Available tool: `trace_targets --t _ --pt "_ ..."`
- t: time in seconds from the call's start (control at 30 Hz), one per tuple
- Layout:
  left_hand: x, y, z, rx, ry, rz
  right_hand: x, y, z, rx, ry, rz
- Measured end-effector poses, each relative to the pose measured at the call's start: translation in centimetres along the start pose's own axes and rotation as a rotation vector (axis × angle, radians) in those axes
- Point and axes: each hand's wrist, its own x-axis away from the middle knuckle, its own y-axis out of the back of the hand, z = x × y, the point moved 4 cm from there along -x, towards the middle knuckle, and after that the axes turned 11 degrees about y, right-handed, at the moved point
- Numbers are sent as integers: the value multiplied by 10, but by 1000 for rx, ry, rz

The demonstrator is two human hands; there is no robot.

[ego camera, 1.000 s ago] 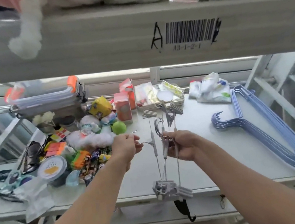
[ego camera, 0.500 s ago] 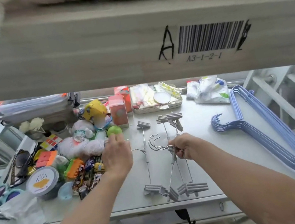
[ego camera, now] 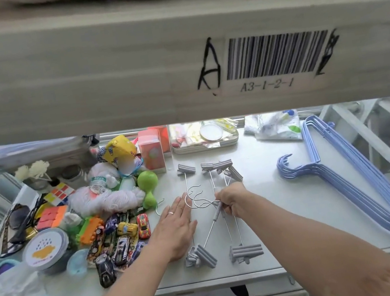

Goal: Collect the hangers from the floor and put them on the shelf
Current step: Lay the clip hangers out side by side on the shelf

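Note:
Several grey clip hangers (ego camera: 213,212) with wire hooks lie flat on the white shelf (ego camera: 277,211), their clips at the far and near ends. My right hand (ego camera: 231,202) pinches their middle near the hooks. My left hand (ego camera: 176,228) lies flat and open on the shelf, covering part of the leftmost hanger's rod. A stack of light blue hangers (ego camera: 355,185) rests on the shelf at the right.
A heap of toys (ego camera: 115,236), puzzle cubes (ego camera: 53,215), a green dumbbell (ego camera: 149,189), white yarn and a round tin (ego camera: 45,247) fills the shelf's left. Boxes and a tray (ego camera: 203,143) stand at the back. The upper shelf beam (ego camera: 174,61) hangs just above.
The clip hangers went from being held upright above the shelf to lying flat on it. My left hand opened and now presses flat beside them; my right hand stays on their middle.

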Motion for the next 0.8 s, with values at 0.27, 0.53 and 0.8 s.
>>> trace_targets --t 0.27,0.53,0.8 --pt "-3 1 4 48 -2 38 -25 -14 -9 157 -25 -103" --pt "-3 5 3 59 11 48 -8 -11 -5 92 17 -157" --pt "-3 21 -9 79 -3 -51 14 19 16 -198 70 -37"
